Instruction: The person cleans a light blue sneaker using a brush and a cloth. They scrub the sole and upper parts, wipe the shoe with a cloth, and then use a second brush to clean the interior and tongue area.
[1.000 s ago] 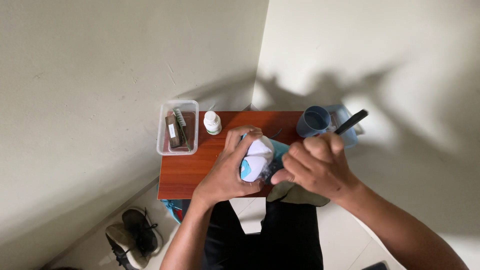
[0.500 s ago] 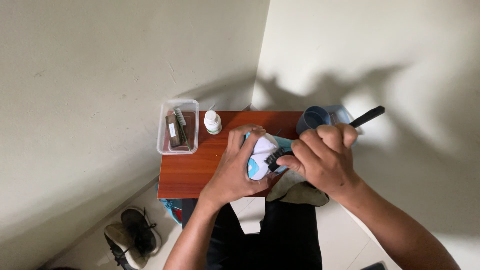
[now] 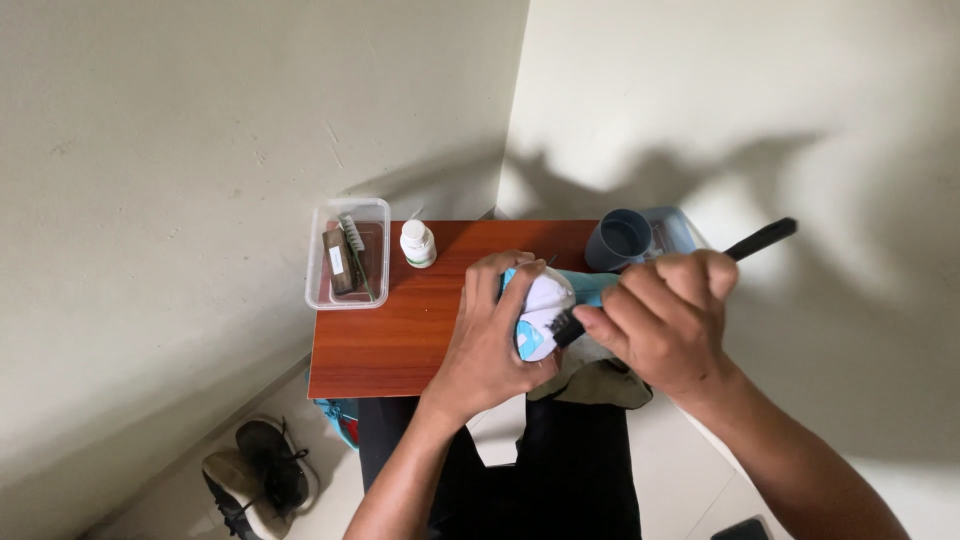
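Observation:
My left hand point(image 3: 490, 345) grips a small white and light-blue shoe point(image 3: 540, 310) over the front of a red-brown wooden table point(image 3: 400, 330). My right hand point(image 3: 665, 320) holds a black-handled brush point(image 3: 765, 238); its bristle end touches the shoe's white toe and its handle sticks out up and to the right. A greyish cloth point(image 3: 595, 380) lies under the shoe at the table's front edge.
A clear plastic box point(image 3: 348, 252) with brushes stands at the table's back left, a small white bottle point(image 3: 416, 243) next to it. A blue-grey cup point(image 3: 620, 240) stands at the back right. Dark shoes point(image 3: 255, 475) lie on the floor at lower left. Walls meet in a corner behind.
My right hand with the brush has shifted to the right and its handle now points higher; the bristles have slid across the shoe's toe. My left hand keeps its hold.

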